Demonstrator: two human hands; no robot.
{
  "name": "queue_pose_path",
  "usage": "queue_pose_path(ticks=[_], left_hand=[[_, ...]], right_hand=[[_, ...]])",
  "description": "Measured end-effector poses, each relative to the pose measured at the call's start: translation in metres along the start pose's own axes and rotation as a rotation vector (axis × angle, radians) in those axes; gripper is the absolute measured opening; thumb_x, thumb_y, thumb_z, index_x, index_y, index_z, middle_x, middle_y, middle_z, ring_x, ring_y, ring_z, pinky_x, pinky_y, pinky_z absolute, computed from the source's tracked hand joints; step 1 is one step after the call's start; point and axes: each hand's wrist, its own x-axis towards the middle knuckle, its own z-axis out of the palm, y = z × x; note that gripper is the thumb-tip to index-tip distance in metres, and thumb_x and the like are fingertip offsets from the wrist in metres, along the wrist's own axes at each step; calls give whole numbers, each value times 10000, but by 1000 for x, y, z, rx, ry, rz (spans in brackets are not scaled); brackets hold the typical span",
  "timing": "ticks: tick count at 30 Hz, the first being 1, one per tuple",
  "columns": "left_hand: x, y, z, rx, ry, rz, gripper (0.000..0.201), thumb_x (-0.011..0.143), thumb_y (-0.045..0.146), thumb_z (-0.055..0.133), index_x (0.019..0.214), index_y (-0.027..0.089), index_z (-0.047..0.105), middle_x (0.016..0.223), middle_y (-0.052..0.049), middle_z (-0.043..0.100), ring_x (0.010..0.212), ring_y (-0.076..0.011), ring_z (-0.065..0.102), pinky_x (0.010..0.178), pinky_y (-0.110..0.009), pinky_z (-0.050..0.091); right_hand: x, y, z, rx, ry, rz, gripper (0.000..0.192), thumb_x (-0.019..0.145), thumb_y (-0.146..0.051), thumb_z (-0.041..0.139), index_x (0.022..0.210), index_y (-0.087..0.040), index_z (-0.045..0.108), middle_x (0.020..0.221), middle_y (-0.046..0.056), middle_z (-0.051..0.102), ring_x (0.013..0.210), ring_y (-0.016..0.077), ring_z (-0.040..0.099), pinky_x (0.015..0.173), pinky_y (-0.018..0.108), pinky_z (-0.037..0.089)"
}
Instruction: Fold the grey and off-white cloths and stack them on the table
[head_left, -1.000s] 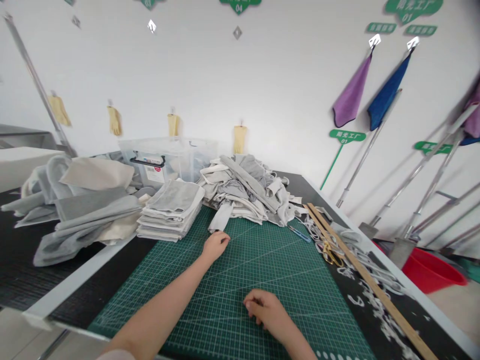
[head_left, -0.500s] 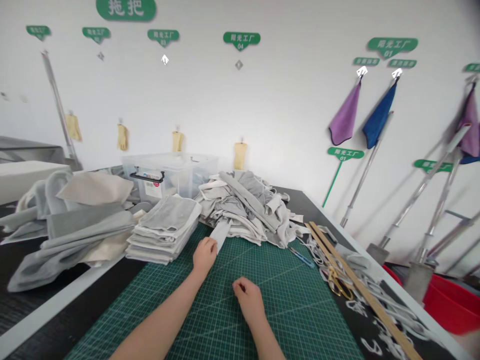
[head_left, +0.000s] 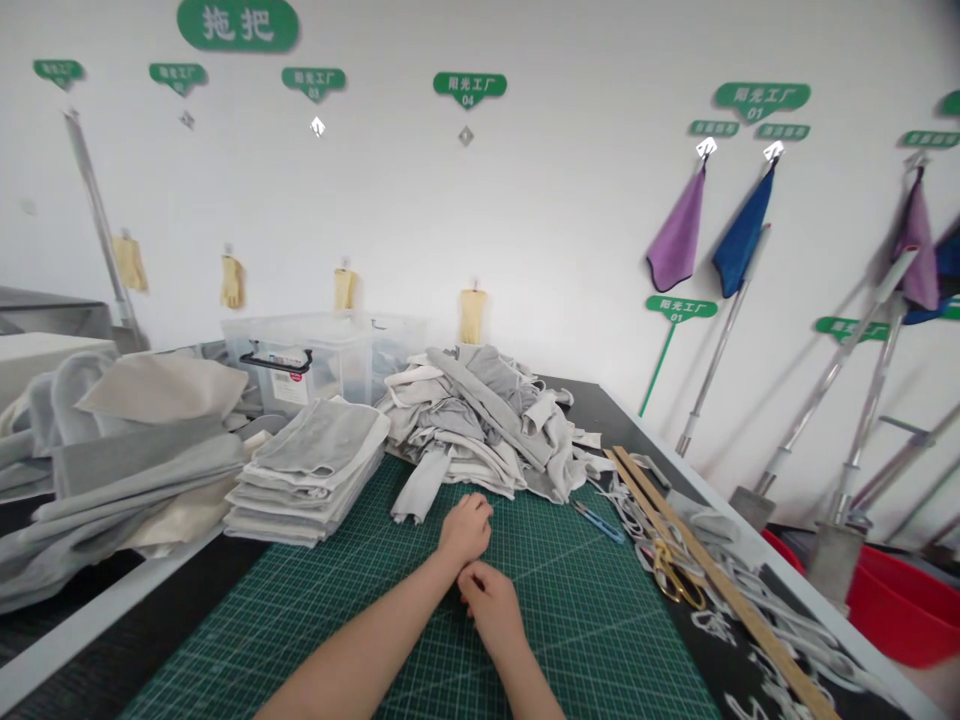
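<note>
My left hand (head_left: 466, 528) hovers over the green cutting mat (head_left: 585, 600), just in front of the heap of grey and off-white cloths (head_left: 480, 420). Its fingers are half bent and a little apart, with nothing visible in them. A pale grey cloth strip (head_left: 422, 487) hangs out of the heap onto the mat, left of that hand and apart from it. Close below, my right hand (head_left: 493, 607) is loosely closed near the left wrist; I see nothing in it. To the left stands a neat stack of folded grey cloths (head_left: 315, 470).
Larger loose cloths (head_left: 142, 450) lie at far left. Behind the stack stands a clear plastic box (head_left: 337, 350). Along the right edge are blue-handled scissors (head_left: 600, 522), gold-handled scissors (head_left: 671, 575), wooden strips (head_left: 720, 570) and tangled white cords (head_left: 780, 610). A red tub (head_left: 904, 600) stands beyond the table.
My left hand has let go of the pale cloth strip and moved right, near my right hand. The strip now lies further left on the mat. The view has shifted slightly.
</note>
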Motion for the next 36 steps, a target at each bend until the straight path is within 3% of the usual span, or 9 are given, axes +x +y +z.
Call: queue_pose_path(ticks=[5,8,11,14,20,26,33,36], left_hand=[[21,8,10,48,14,-46,341,689,130,406,1017,203,462,1170,-58,375,1036,-197,352,812,-318,352],[31,3,19,91,72,-125,522,662,135,420,1175,171,328,1294,-74,229,1162,-228,202,885,-358,283],[39,-3,26,99,40,-191,612,660,156,408,1243,152,221,1323,-73,179,1190,-228,150,885,-366,277],[43,-7,30,96,-21,-244,595,687,180,378,1255,172,200,1306,-69,233,1166,-224,210,848,-370,308],[44,-6,31,129,16,-323,472,748,186,335,1214,225,269,1222,-91,339,982,-235,415,749,-365,368],[44,-10,33,139,-8,-337,280,779,158,297,1001,185,466,986,-95,462,783,-182,507,642,-306,405],[40,-10,29,137,6,-287,242,753,94,309,836,168,524,947,-80,480,937,-203,435,695,-284,389],[40,-11,30,121,-5,-292,252,758,84,290,869,177,496,960,-64,488,869,-178,477,665,-271,392]], right_hand=[[4,9,0,60,130,33,221,711,-296,385,585,-177,523,514,-36,476,462,82,416,421,183,292],[7,14,-1,82,205,61,227,714,-306,382,600,-176,529,509,-36,464,459,85,417,417,187,297],[8,15,-2,99,210,82,218,706,-306,390,598,-178,529,485,-42,453,445,88,413,411,191,297],[8,14,-2,110,196,82,221,706,-315,393,595,-181,529,481,-45,454,439,88,414,413,193,299],[8,14,-1,71,182,61,237,715,-318,385,599,-181,540,501,-37,480,456,90,421,424,193,299],[7,12,-2,44,171,36,231,716,-303,385,577,-185,529,503,-42,472,466,92,424,442,194,304],[7,13,-1,30,171,23,223,707,-291,389,578,-187,539,511,-40,483,487,97,434,462,195,313],[7,13,-2,21,164,13,225,707,-292,386,579,-186,537,517,-36,490,493,99,438,463,194,313]])
